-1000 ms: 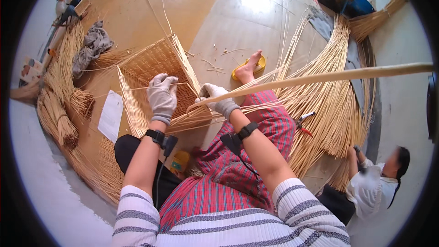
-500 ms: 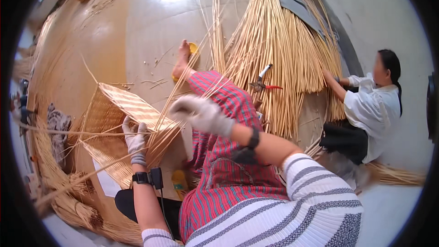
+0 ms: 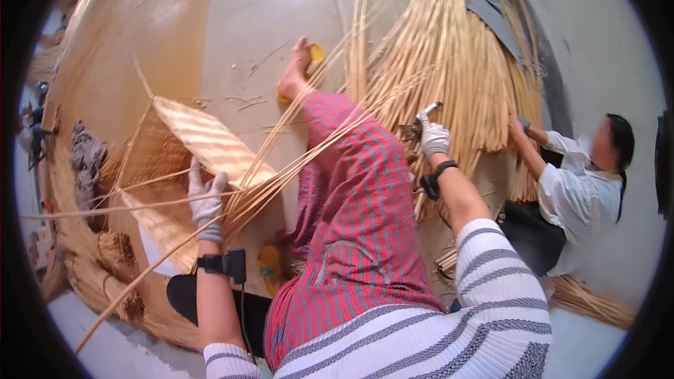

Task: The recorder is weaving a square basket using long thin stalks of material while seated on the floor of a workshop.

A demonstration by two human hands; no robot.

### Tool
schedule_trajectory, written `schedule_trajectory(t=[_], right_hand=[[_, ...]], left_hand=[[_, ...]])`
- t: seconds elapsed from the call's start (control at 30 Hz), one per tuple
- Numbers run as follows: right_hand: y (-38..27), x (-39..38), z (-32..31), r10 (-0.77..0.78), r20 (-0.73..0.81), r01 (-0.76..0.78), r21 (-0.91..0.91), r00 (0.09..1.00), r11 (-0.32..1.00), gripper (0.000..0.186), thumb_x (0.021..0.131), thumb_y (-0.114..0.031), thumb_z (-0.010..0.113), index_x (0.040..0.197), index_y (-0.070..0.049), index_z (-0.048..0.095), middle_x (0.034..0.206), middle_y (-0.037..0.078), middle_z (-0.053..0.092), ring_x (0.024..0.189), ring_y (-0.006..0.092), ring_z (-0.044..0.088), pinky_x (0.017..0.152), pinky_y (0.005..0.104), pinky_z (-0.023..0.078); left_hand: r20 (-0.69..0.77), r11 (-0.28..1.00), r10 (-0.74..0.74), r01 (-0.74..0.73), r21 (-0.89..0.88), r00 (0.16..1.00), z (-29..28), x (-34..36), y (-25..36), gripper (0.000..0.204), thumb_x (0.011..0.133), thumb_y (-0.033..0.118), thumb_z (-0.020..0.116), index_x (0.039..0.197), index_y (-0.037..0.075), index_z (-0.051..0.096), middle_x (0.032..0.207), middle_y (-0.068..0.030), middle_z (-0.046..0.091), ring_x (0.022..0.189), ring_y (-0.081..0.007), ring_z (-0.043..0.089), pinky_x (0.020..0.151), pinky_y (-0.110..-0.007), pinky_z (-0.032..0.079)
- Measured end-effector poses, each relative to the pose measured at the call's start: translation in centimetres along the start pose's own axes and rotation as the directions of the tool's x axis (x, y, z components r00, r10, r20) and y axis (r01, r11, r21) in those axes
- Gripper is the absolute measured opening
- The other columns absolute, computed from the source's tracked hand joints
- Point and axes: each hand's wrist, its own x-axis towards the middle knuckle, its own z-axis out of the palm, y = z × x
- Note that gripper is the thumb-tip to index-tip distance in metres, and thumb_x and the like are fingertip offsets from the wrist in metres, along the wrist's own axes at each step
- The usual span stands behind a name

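Observation:
My gloved left hand (image 3: 208, 203) grips the corner of a woven wicker basket (image 3: 203, 137), among long loose reeds; the basket is tilted beside my left leg, with reed ends sticking out from its near side. My gloved right hand (image 3: 435, 139) is closed on pruning shears (image 3: 408, 131) with one white-looking handle, over the spread reeds to the right of my raised knee in plaid cloth (image 3: 358, 161). My bare foot (image 3: 295, 70) rests at a yellow sandal (image 3: 315, 56).
A large fan of reeds (image 3: 435, 42) lies ahead on the right. A co-worker (image 3: 576, 189) sits at my right, hands in the reeds. Grey crumpled cloth (image 3: 88, 154), tied reed bundles (image 3: 119, 253) and a white sheet (image 3: 158, 253) lie at the left. Another yellow sandal (image 3: 270, 270) is near me.
My view has turned rightward. My right hand has left the basket, moved right and taken hold of the shears. My left hand remains on the basket, which now sits further left in view.

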Motion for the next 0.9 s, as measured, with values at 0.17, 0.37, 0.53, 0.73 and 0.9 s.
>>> schedule_trajectory(t=[0.17, 0.37, 0.53, 0.73, 0.9], right_hand=[[1.5, -2.8, -3.8, -0.241, -0.199, 0.299, 0.350, 0.950, 0.888, 0.038, 0.087, -0.033, 0.065, 0.120, -0.015, 0.068, 0.105, 0.017, 0.070, 0.103, 0.0337, 0.067, 0.090, 0.0454, 0.052], [3.9, -8.6, -14.5, -0.050, 0.022, -0.007, 0.956, 0.998, 0.295, 0.039, 0.089, -0.018, 0.077, 0.121, 0.001, 0.067, 0.093, 0.000, 0.069, 0.081, 0.0064, 0.061, 0.075, 0.0241, 0.051], [1.2, -15.7, -22.4, -0.517, -0.056, 0.142, 0.982, 0.854, 0.129, 0.036, 0.091, -0.001, 0.071, 0.126, -0.007, 0.069, 0.103, 0.001, 0.069, 0.092, 0.0084, 0.063, 0.085, 0.0240, 0.052], [-8.7, -16.1, -18.2, -0.185, -0.117, 0.090, 0.985, 0.976, -0.147, 0.056, 0.081, -0.006, 0.077, 0.133, -0.008, 0.057, 0.103, 0.002, 0.057, 0.098, 0.0175, 0.057, 0.093, 0.0348, 0.050], [-14.5, -13.8, -19.6, -0.465, -0.270, 0.401, 0.891, 0.843, 0.211, 0.074, 0.073, -0.008, 0.078, 0.139, -0.004, 0.046, 0.108, 0.009, 0.064, 0.098, 0.0235, 0.063, 0.093, 0.0386, 0.050]], left_hand=[[0.060, 0.996, 0.087, -0.086, -0.017, 0.994, -0.6, -0.1, 0.3, 0.090, 0.084, 0.002, 0.076, 0.158, 0.003, 0.025, 0.141, -0.0142, 0.053, 0.107, -0.0225, 0.064, 0.086, -0.032, 0.058], [0.003, 0.982, 0.161, -0.160, 0.102, 0.987, -1.1, 1.4, -1.6, 0.100, 0.078, 0.013, 0.087, 0.157, 0.001, 0.027, 0.149, -0.0167, 0.047, 0.115, -0.0192, 0.061, 0.092, -0.029, 0.055], [-0.060, 0.885, 0.332, -0.289, 0.366, 0.941, -1.6, 1.9, -2.5, 0.106, 0.075, 0.025, 0.090, 0.157, 0.002, 0.027, 0.152, -0.0192, 0.045, 0.114, -0.0260, 0.063, 0.088, -0.033, 0.056], [-0.053, 0.892, 0.277, -0.237, 0.384, 0.959, -1.1, 0.9, -1.1, 0.104, 0.075, 0.021, 0.089, 0.155, -0.003, 0.027, 0.149, -0.0216, 0.044, 0.119, -0.0281, 0.062, 0.098, -0.038, 0.054], [-0.063, 0.988, 0.133, -0.127, 0.092, 0.989, -0.7, 0.5, -0.8, 0.111, 0.069, 0.025, 0.093, 0.156, 0.001, 0.027, 0.153, -0.0213, 0.038, 0.139, -0.0300, 0.044, 0.114, -0.035, 0.040]])
